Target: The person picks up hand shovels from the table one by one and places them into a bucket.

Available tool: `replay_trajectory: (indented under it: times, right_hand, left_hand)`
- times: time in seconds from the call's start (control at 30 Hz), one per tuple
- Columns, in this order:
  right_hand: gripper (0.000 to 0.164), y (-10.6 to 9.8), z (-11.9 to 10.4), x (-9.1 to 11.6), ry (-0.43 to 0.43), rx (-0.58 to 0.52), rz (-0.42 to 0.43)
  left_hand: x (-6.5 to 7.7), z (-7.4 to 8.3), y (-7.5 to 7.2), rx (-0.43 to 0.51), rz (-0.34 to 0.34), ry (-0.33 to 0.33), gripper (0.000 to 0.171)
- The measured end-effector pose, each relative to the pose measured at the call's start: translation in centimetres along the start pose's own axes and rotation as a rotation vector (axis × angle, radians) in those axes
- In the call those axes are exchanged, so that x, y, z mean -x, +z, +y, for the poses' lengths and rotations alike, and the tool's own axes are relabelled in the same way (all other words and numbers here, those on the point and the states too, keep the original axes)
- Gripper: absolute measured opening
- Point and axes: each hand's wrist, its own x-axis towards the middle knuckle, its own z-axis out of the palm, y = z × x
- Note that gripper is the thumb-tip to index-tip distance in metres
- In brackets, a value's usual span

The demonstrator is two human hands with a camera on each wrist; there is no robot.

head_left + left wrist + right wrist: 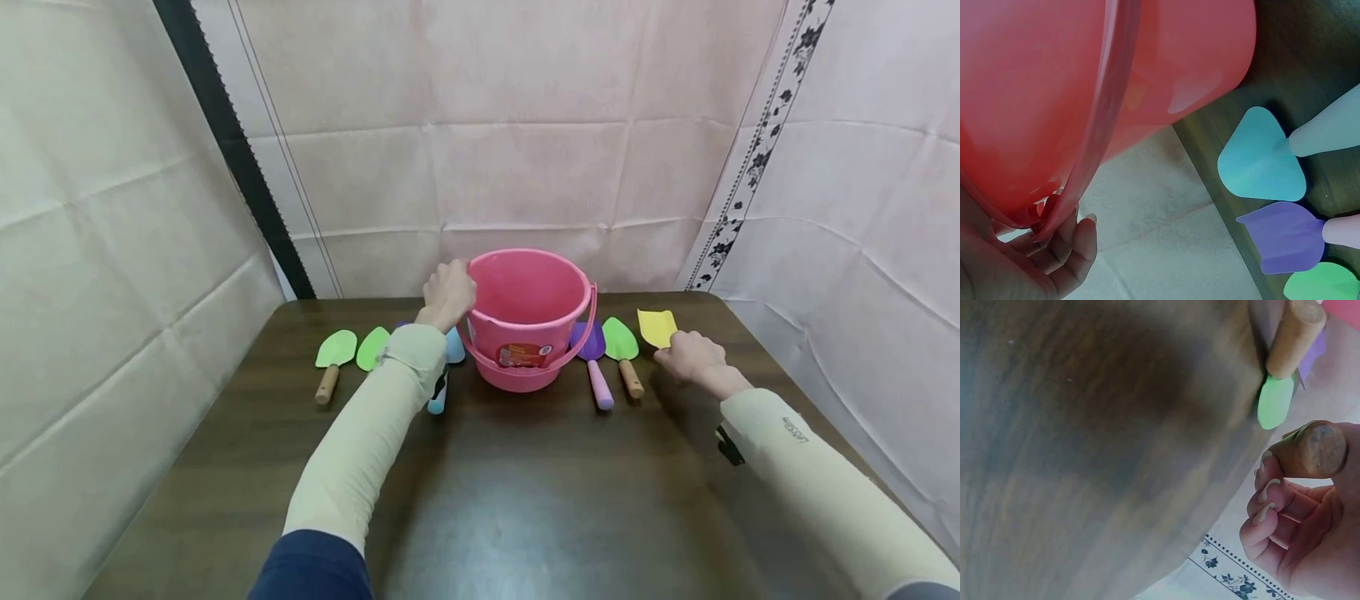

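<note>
My left hand [448, 293] grips the left side of a pink bucket [491, 335] at its rim, where the handle joins, as the left wrist view shows too. The bucket stands upright near the table's far edge, with its handle hanging down in front. On the right, my right hand [693, 360] holds a toy shovel with a yellow blade [656, 327]. In the right wrist view its round wooden handle [1324, 450] lies between thumb and curled fingers. Nearest to that hand is a green trowel [620, 339] with a wooden handle.
Left of the bucket lie two green trowels [337, 348] [372, 348], a purple shovel [1282, 237] and a blue one [1263, 156]. A purple shovel [592, 342] with a pink handle lies to its right. White cloth [525, 175] hangs behind the brown table [525, 483].
</note>
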Motion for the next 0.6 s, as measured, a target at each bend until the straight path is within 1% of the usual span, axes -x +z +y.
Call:
replay_trajectory:
  times: [0.07, 0.13, 0.27, 0.37, 0.6]
  right_hand:
    - [0.033, -0.4, -0.2, -0.1, -0.004, 0.002, -0.004]
    - [0.034, -0.8, -0.4, -0.1, -0.006, 0.002, -0.015]
    - [0.033, -1.4, -0.5, -0.2, -0.019, -0.001, -0.005]
    - [0.033, -2.0, -0.8, -0.4, -0.03, 0.0, 0.016]
    - [0.033, -3.5, -1.8, -0.7, -0.046, 0.008, 0.055]
  left_hand:
    - [0.0, -0.1, -0.1, 0.002, 0.005, 0.002, 0.033]
    - [0.1, -0.1, -0.2, 0.011, -0.006, 0.003, 0.033]
    - [0.2, 0.0, -0.1, 0.012, -0.012, 0.01, 0.034]
    - [0.3, 0.0, 0.0, 0.006, -0.006, 0.012, 0.034]
    - [0.5, -0.1, -0.1, 0.027, -0.001, 0.012, 0.033]
